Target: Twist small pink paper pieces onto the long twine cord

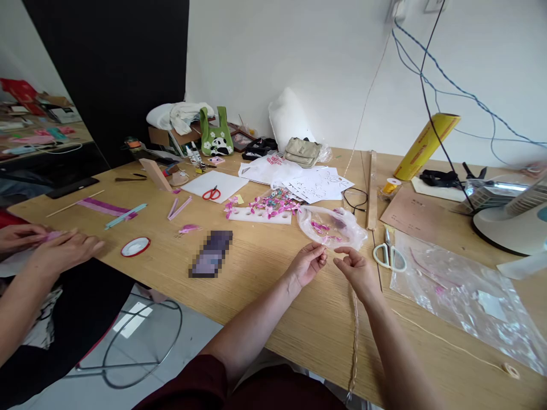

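Braided cord: tan jute braid (pixel 354 336) runs lengthwise from the near surface edge up to both hands.
Left hand (pixel 308 263): fingers pinched at the braid's top.
Right hand (pixel 356 271): pinched alongside, just below the clear plastic bag of pink bits (pixel 332 226).

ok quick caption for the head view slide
Left hand and right hand pinch a thin cord beside a plastic bag of pink bits on a wooden table.

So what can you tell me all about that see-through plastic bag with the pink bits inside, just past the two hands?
The clear, crinkly plastic bag lies crumpled on the light wooden table, puffed up and mouth unclear. Small pink pieces show through its thin film. It sits just beyond the person's left hand and right hand, whose fingertips pinch something small near its front edge. White-handled scissors lie to its right; a white strip with holes lies to its left.
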### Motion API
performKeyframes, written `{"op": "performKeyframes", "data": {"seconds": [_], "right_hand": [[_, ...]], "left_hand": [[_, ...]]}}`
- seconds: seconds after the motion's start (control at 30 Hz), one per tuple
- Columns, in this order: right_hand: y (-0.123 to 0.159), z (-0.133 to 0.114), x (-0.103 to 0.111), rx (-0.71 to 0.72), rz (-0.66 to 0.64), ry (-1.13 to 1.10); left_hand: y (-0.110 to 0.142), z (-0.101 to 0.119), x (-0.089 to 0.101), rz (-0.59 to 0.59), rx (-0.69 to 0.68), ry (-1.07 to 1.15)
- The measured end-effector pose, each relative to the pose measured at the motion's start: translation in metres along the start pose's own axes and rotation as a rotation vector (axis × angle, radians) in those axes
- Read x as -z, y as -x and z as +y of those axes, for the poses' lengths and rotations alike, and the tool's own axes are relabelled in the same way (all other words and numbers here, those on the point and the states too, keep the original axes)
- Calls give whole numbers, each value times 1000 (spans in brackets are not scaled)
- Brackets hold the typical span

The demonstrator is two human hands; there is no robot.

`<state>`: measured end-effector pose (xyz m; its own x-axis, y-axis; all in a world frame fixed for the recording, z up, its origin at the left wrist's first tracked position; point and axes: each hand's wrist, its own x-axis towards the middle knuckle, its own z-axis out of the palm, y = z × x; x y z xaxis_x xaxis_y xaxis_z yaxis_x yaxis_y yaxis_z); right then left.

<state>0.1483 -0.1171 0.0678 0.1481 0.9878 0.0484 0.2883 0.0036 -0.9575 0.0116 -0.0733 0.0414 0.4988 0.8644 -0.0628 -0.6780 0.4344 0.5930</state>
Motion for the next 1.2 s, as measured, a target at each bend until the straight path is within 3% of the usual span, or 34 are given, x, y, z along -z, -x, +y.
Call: {"op": "performKeyframes", "data": {"seconds": [0.37,0.7,1.2], "right_hand": [[-7,15,-14,89,77,119],[3,-2,-12,33,14,123],[0,12,-18,34,3,253]], "left_hand": [[2,-1,-1,-47,28,-19],[-4,-5,2,90,-70,-35],[0,-2,-1,88,-99,-8]]}}
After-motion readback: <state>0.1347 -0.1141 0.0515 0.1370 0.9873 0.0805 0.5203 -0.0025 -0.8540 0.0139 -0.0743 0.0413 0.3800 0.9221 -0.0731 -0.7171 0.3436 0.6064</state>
